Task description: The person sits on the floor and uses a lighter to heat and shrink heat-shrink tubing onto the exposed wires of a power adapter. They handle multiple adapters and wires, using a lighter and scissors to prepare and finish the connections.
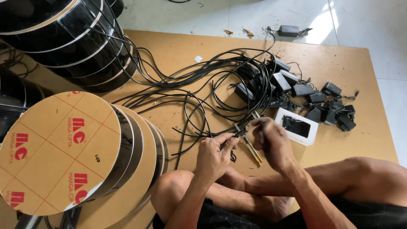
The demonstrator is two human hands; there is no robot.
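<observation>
- The person sits on the floor with bare knees drawn up, at the near edge of a brown fibreboard sheet (339, 59) that lies flat on the pale tiled floor (373, 25).
- The left hand (214, 154) has its grip closed: thumb and fingertips pinch a thin black cable (199, 135) near its end, just above the left knee.
- The right hand (271, 142) is curled into a closed grip around a yellow-handled tool (253, 150). The handle sticks out below the fist towards the person; the working end meets the cable between the two hands. What kind of tool it is cannot be made out.
- The held cable runs up and left into a loose tangle of black cables (203, 85) spread over the middle of the board.
- Beyond the right hand lies a heap of black power adapters (296, 85), and one more adapter (288, 30) sits apart on the tiles near the far edge.
- A small white box (311, 133) with a dark insert lies just beside the right hand, on its far right.
- At the left, round discs with brown board backs (59, 148) lean stacked on one another; behind them is a second stack of black-rimmed discs (80, 46).
</observation>
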